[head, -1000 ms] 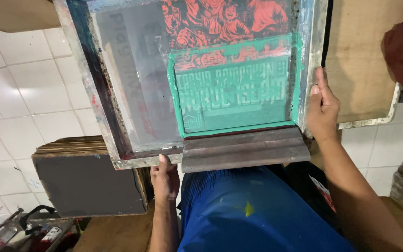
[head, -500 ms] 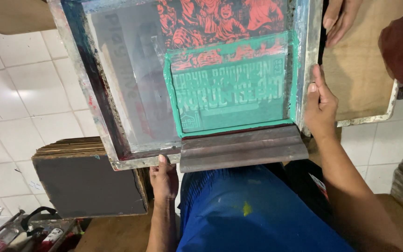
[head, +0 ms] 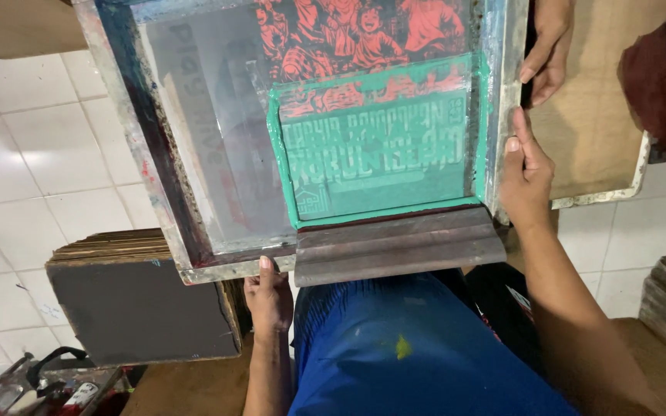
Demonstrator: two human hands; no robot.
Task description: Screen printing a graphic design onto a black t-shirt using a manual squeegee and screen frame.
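The left hand (head: 269,296) curls its fingers under the near edge of the rectangular metal-framed printing screen (head: 156,177), thumb on top, gripping it. The right hand (head: 526,173) clamps the right rail of the same frame, fingers wrapped behind it, thumb lying along the rail. A dark wooden squeegee (head: 398,246) lies across the near end of the frame, between both hands. Green ink (head: 375,150) covers the mesh just beyond the squeegee. Another person's hand (head: 546,46) touches the right rail further away, against a bare wooden board (head: 599,131).

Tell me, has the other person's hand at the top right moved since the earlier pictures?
Yes. The other person's hand came down along the metal screen frame, toward the right hand.
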